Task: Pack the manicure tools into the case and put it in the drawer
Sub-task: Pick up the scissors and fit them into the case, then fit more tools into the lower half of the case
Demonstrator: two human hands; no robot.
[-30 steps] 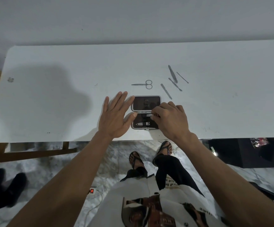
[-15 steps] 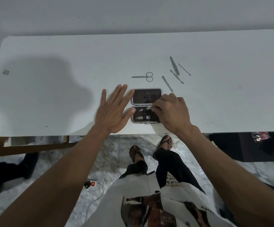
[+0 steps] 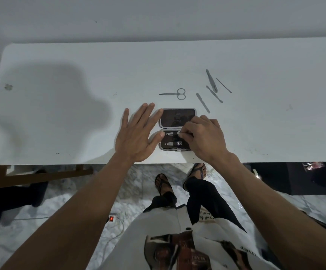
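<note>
A small dark manicure case (image 3: 177, 117) lies open near the front edge of the white table (image 3: 80, 123), lid half away from me. Two nail clippers lie in its near half: an upper clipper (image 3: 170, 133) and a lower clipper (image 3: 172, 143). My right hand (image 3: 205, 139) covers the case's right side, fingertips pinched on the upper clipper's end. My left hand (image 3: 136, 133) rests flat beside the case, fingers spread, thumb touching its left edge. Behind the case lie small scissors (image 3: 174, 93) and several slim metal tools (image 3: 212, 88).
The table's front edge runs just below the case. Under it I see marble floor, my sandalled feet (image 3: 179, 178), a power strip with a red light (image 3: 111, 218), a wooden frame (image 3: 41, 174) at left and a dark cabinet (image 3: 298, 178) at right.
My right hand's fingers have worked the upper clipper into the case's near half. The left hand stays flat beside the case. The loose tools have not moved.
</note>
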